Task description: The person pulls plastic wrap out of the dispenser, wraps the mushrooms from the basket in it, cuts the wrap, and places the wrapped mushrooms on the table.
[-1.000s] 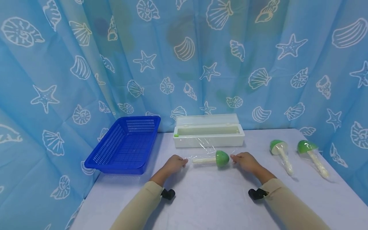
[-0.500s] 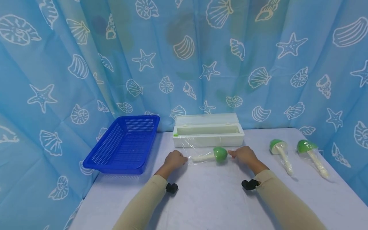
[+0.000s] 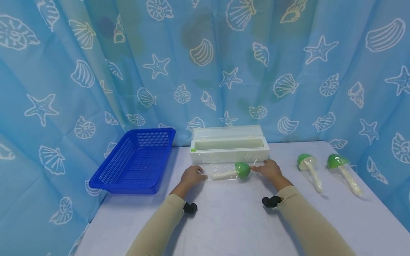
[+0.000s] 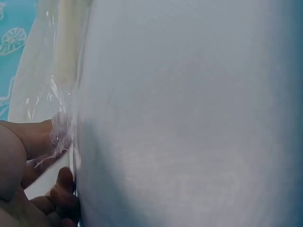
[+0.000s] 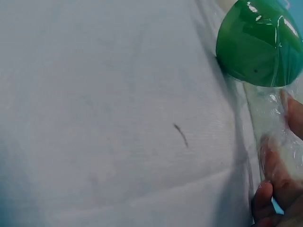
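Note:
A toy mushroom with a green cap (image 3: 242, 170) and a pale stem (image 3: 224, 174) lies on its side on the table in clear plastic wrap (image 5: 265, 106), cap to the right. At the stem end my left hand (image 3: 190, 176) pinches the bunched wrap between thumb and finger, as the left wrist view shows. My right hand (image 3: 270, 171) is just beyond the cap, with thumb and fingers around the wrap there. Behind the mushroom stands a long white dispenser box (image 3: 229, 156), its lid tipped back. Part of the right hand is cut off in its wrist view.
A blue plastic basket (image 3: 123, 186) stands at the left. Two more wrapped green-capped mushrooms, one nearer (image 3: 306, 160) and one farther right (image 3: 336, 160), lie on the white tablecloth (image 3: 230, 220). A blue shell-print curtain (image 3: 205, 78) hangs behind and along the sides.
The right hand has moved slightly left and away from me, closer to the cap. The mushroom has shifted slightly left and back, and the wrap now lies closer around it.

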Motion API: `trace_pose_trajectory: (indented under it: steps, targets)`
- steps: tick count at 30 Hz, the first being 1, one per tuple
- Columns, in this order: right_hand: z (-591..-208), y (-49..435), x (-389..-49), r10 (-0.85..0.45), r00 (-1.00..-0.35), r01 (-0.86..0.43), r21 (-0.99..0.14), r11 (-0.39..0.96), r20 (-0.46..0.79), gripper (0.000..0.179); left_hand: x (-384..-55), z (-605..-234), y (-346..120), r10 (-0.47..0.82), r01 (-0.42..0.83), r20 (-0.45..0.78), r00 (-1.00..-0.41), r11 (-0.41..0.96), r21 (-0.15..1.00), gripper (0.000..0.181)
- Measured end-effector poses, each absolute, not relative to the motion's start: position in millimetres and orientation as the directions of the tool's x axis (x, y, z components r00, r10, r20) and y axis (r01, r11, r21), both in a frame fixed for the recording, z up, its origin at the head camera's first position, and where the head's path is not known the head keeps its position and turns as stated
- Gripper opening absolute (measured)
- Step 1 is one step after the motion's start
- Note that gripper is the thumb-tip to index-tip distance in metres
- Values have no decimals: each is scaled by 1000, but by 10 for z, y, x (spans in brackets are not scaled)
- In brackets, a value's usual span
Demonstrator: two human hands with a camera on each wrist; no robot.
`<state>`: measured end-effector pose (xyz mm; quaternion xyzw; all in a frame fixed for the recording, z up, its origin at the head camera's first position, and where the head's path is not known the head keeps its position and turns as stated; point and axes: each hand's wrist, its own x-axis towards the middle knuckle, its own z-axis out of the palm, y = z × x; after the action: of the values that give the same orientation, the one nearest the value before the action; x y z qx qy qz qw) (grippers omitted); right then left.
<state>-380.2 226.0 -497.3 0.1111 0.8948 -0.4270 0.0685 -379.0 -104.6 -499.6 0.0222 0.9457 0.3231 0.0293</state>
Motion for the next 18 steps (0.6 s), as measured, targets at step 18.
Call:
trace_pose_trajectory:
  steps: [18]
  targets:
    - [-5095,2233,-3853,75,-994,105,-770,630,-75,19,-3800,-5044,-1016,69,90,58,-996,740,667,21]
